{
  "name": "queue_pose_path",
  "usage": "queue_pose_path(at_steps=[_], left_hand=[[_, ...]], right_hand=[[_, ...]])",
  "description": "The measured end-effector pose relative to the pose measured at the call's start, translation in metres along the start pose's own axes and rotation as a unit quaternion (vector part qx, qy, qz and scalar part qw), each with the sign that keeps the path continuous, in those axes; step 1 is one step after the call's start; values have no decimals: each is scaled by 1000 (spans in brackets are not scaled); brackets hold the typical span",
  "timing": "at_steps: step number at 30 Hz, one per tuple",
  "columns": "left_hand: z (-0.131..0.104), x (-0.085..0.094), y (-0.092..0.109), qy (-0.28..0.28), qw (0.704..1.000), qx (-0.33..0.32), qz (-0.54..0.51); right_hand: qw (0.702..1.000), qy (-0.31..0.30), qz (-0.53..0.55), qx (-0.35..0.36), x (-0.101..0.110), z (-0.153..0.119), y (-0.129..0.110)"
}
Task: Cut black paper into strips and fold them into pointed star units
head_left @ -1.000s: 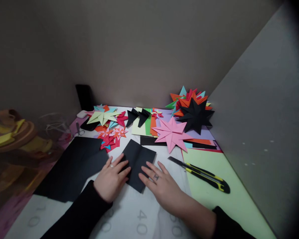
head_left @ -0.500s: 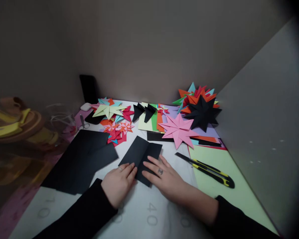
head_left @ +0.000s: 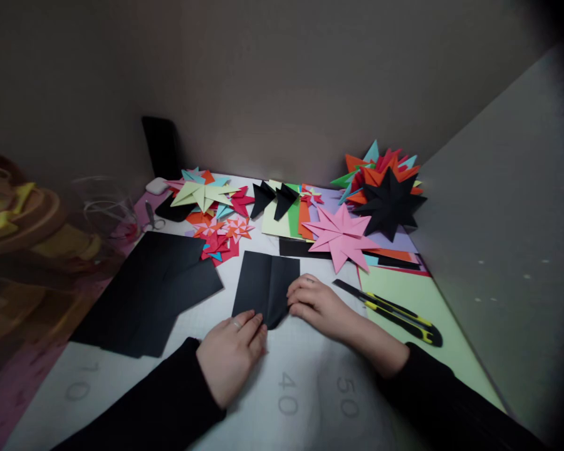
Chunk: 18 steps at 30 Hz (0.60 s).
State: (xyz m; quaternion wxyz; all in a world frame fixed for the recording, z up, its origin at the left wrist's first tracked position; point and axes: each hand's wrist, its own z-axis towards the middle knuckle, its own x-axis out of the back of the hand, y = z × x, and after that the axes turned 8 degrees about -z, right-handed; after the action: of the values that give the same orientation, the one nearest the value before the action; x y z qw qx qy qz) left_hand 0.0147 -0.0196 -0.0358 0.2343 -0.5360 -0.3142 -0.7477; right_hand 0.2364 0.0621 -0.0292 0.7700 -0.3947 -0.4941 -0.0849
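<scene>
On the white counter [head_left: 313, 369], a creased black sheet [head_left: 256, 279] lies by the left hand [head_left: 232, 354], fingertips on its near edge, grip unclear; the right hand [head_left: 323, 307] pinches its right side.

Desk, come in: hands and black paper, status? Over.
Left hand at near edge of creased black sheet. Right hand at its right edge. Cutter knife apart, further right.

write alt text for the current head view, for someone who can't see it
Two bare hands handle a creased piece of black paper on a white surface, the left hand at its near edge, the right hand at its right edge. Larger black sheets lie left, a yellow-and-black cutter right, colourful paper stars behind.
</scene>
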Motion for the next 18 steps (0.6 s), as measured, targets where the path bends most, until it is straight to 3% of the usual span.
queue_pose_path(at_steps=[8,18], left_hand=[[2,2,0,24,1000,-7,11],[6,1,1,1,999,8,-42]], right_hand=[[987,24,-80,-138,-19,18,-12],[978,32,-101,-177,-26,20,-13]])
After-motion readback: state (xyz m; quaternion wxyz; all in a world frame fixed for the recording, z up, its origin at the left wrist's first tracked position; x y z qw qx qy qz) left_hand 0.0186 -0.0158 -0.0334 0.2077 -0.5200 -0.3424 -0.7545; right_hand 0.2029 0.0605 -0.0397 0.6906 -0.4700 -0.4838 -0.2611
